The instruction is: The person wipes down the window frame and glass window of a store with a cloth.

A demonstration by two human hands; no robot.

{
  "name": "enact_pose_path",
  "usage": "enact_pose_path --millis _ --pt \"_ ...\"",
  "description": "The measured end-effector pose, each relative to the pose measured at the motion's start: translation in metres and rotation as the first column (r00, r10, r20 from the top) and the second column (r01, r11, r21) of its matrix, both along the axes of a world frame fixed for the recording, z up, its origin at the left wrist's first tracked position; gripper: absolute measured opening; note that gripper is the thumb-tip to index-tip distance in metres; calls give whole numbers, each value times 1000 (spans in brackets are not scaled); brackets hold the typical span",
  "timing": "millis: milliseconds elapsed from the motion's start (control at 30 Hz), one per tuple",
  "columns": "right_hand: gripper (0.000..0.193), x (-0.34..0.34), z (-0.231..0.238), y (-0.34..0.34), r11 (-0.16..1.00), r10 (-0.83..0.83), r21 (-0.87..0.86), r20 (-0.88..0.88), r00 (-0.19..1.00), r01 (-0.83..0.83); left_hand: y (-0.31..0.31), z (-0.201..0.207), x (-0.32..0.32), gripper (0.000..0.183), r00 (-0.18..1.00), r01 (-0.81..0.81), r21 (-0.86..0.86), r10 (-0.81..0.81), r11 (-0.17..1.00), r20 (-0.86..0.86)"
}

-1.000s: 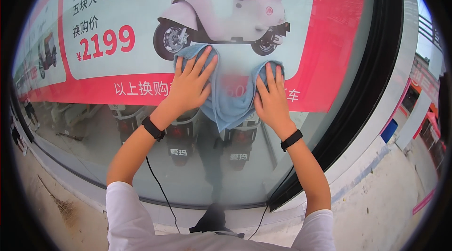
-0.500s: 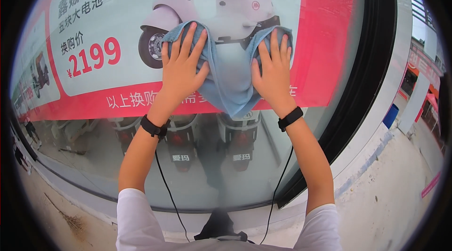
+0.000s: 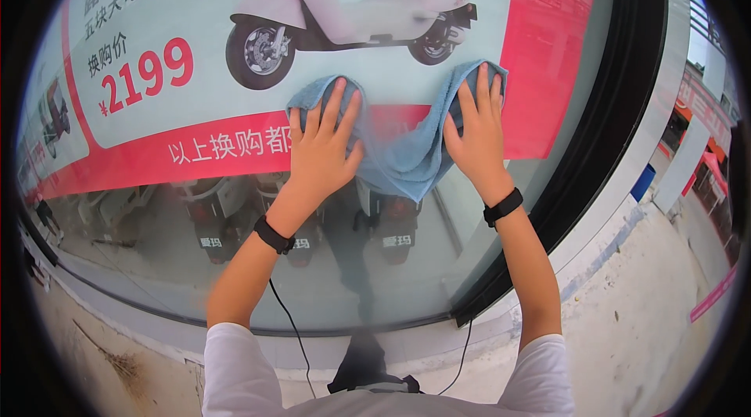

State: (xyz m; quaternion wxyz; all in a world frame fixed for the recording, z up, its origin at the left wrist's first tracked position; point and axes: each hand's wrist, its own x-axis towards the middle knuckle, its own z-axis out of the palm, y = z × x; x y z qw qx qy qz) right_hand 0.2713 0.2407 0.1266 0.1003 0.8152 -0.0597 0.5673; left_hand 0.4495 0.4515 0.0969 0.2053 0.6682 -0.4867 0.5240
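Note:
A light-blue cloth (image 3: 411, 170) lies against a large glass window (image 3: 250, 284), its lower middle hanging down in a loose point. My left hand (image 3: 322, 147) presses flat on the cloth's left part with fingers stretched and apart. On its right part lies my right hand (image 3: 476, 139), also flat, fingers pointing up. Both arms reach forward and up. Under the cloth is the lower edge of a red and white poster (image 3: 235, 100) picturing a pink scooter (image 3: 352, 18).
Several parked scooters (image 3: 395, 221) show behind the glass. A thick black frame (image 3: 583, 174) bounds the window on the right. Pale ground (image 3: 626, 339) runs along its foot, with a broom-like bundle of twigs (image 3: 117, 362) at lower left. A blue bin (image 3: 643, 182) stands far right.
Both hands and the cloth have slid down and slightly right over the glass, uncovering the pictured scooter's wheels. The view has shifted a little too.

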Motion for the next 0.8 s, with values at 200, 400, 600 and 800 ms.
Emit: enact_pose_path --millis 200,400,600,800 --pt "67 18 -39 20 995 -11 103 1 1000 11 -14 -49 -11 75 999 28 16 -27 999 -45" --pt "63 -16 -120 4 984 47 177 -177 983 -15 -17 -116 -12 70 995 83 125 -75 989 -67" --pt "58 -39 -80 -13 953 12 301 -95 995 17 -10 -77 -16 71 988 122 135 -108 983 -106" --pt "62 -25 -72 -5 921 63 383 28 998 -69 -28 -35 -21 74 983 3 -123 -26 992 -182"
